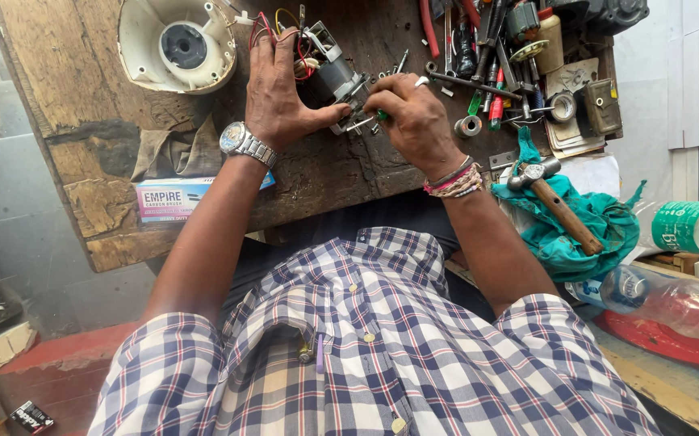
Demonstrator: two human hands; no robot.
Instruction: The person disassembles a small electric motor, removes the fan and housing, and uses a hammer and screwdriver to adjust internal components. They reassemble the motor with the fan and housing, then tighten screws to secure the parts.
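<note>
Green-handled screwdriver (375, 118) sits pinched in the curled right hand (412, 121), tip toward the small grey electric motor with coloured wires (327, 69). At nine o'clock, the left hand (278, 93) clamps that motor on the worn wooden bench (83, 97). Judged step: working a screw; steady alignment matters. White round plastic housing (176, 44) lies at ten o'clock.

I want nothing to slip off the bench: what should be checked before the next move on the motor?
1. Left hand steadies the motor: ok.
2. Right hand grips the screwdriver: ok.
3. Tip seated in a screw: cannot tell.
4. Wires clear of the tip: ok.
5. Hammer lying stable on the cloth: ok.
6. Loose parts away from the bench edge: ok.
</note>
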